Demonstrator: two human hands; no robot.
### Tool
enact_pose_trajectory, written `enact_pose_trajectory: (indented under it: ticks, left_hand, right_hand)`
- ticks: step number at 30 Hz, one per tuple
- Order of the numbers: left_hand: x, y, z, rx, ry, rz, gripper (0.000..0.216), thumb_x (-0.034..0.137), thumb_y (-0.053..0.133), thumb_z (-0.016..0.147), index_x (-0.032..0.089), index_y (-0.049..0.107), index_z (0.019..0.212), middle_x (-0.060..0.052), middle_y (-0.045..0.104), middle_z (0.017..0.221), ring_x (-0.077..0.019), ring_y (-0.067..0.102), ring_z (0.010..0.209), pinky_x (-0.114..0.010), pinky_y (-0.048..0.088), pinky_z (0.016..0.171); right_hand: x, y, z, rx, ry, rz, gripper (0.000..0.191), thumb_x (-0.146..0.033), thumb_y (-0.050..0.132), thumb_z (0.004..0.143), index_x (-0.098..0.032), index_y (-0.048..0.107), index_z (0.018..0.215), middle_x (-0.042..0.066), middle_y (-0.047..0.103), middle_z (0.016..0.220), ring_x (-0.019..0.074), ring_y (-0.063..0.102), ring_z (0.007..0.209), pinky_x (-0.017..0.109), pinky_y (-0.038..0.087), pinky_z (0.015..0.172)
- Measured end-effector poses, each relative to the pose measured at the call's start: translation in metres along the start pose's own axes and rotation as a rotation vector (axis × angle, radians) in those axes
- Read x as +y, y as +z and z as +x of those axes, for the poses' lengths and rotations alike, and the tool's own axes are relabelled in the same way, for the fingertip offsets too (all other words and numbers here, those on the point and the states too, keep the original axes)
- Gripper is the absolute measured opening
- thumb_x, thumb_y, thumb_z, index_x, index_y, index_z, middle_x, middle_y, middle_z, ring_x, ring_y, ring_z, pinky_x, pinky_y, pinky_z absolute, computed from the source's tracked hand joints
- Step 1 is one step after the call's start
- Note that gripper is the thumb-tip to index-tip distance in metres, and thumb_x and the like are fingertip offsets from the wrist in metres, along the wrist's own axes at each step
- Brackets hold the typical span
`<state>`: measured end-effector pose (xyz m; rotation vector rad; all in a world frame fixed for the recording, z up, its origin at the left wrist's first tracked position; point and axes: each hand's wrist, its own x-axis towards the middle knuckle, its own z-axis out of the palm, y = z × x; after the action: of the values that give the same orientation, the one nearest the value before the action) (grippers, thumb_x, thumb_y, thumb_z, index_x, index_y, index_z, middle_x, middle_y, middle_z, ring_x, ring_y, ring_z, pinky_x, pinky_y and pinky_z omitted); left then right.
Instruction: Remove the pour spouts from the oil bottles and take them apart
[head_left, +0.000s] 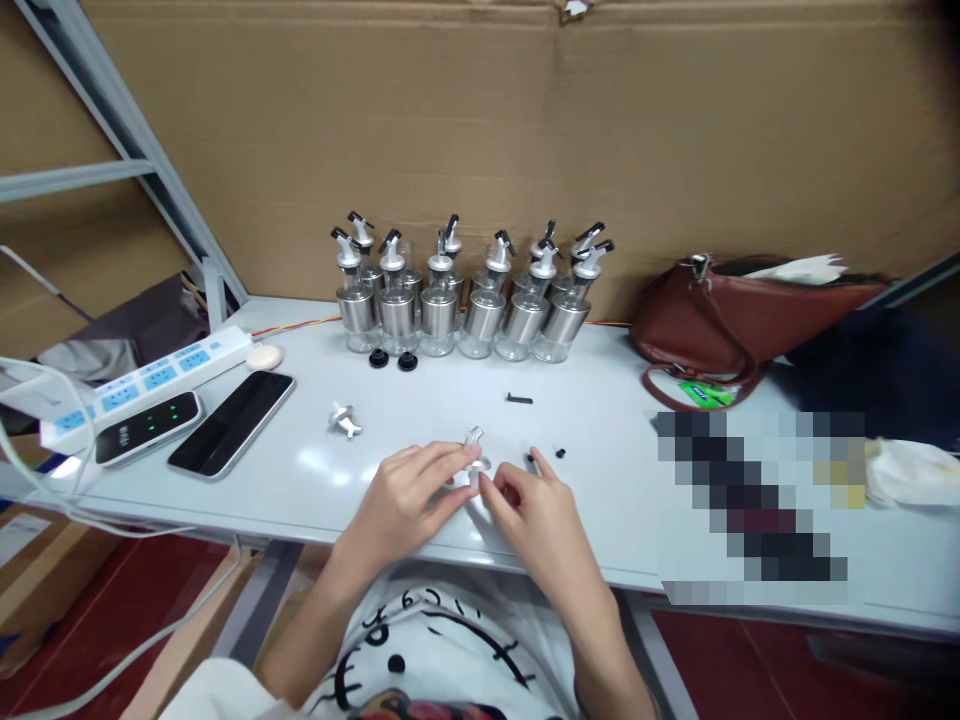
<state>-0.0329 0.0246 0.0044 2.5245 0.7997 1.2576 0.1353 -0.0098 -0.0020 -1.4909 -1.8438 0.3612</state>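
A small grey-and-clear pour spout [478,466] stands between my hands near the table's front edge. My left hand [405,495] pinches it from the left with the fingertips. My right hand [536,510] is closed at its lower end, thumb against it. A dark small part [533,461] shows by the right fingers; whether they touch it I cannot tell. Close by on the right lies a tiny black piece [560,453]. Farther back is a black lever [519,400]. Another loose pour spout [344,419] lies to the left.
Several glass-and-steel bottles [439,318] with pour spouts stand at the back. Two black stoppers [393,360] lie before them. On the left are a phone [232,424], a hotspot device [148,428] and a power strip [159,378]. A brown bag [705,320] sits right.
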Motion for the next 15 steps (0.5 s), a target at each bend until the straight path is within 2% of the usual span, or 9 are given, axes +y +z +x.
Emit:
enact_pose_trajectory:
  ticks: [4,6,8,11,13,15]
  left_hand:
    - [-0.002,-0.002,-0.001,-0.014,-0.027,-0.013,0.033,0.018,0.057,0.089,0.019,0.053,0.122,-0.007,0.067,0.105,-0.0161,0.065,0.094,-0.030,0.054,0.082]
    - [-0.004,-0.004,-0.001,-0.036,-0.062,-0.032,0.032,0.018,0.055,0.090,0.019,0.052,0.122,-0.008,0.066,0.106,-0.0165,0.064,0.096,-0.031,0.054,0.082]
    - [-0.005,-0.006,-0.001,-0.068,-0.109,-0.042,0.031,0.020,0.053,0.092,0.019,0.051,0.123,-0.008,0.065,0.107,-0.0170,0.063,0.097,-0.032,0.054,0.082]
    - [-0.005,-0.008,-0.001,-0.111,-0.153,-0.034,0.030,0.023,0.052,0.092,0.020,0.051,0.122,-0.007,0.065,0.108,-0.0172,0.063,0.097,-0.034,0.054,0.083]
    - [-0.005,-0.009,-0.001,-0.108,-0.153,-0.029,0.030,0.024,0.053,0.092,0.020,0.051,0.122,-0.007,0.065,0.107,-0.0172,0.064,0.096,-0.034,0.054,0.082]
    - [-0.006,-0.009,-0.001,-0.096,-0.151,-0.018,0.030,0.025,0.053,0.092,0.020,0.051,0.122,-0.007,0.066,0.106,-0.0170,0.065,0.093,-0.034,0.054,0.080]
  right_hand:
    - [-0.008,0.007,0.001,-0.051,-0.046,0.145,0.027,-0.021,0.047,0.088,-0.021,0.043,0.062,-0.009,0.039,0.050,0.0094,0.033,0.042,0.046,0.036,0.106]
    - [-0.010,0.011,0.003,-0.016,-0.037,0.240,0.024,-0.020,0.047,0.087,-0.020,0.047,0.063,-0.010,0.040,0.050,0.0085,0.034,0.042,0.043,0.039,0.105]
    - [-0.011,0.012,0.004,0.082,0.004,0.330,0.024,-0.022,0.049,0.088,-0.019,0.050,0.064,-0.009,0.047,0.053,0.0079,0.040,0.043,0.041,0.041,0.103]
    - [-0.011,0.007,0.004,0.264,0.068,0.436,0.023,-0.027,0.052,0.088,-0.019,0.055,0.067,-0.005,0.056,0.061,0.0119,0.055,0.057,0.039,0.046,0.096]
    - [-0.009,0.002,0.004,0.332,0.107,0.470,0.018,-0.029,0.053,0.089,-0.019,0.058,0.075,-0.002,0.060,0.066,0.0154,0.060,0.066,0.035,0.051,0.084]
    - [-0.004,-0.004,0.005,0.387,0.117,0.406,0.016,-0.028,0.050,0.091,-0.019,0.061,0.084,0.001,0.062,0.075,0.0174,0.060,0.072,0.032,0.050,0.073]
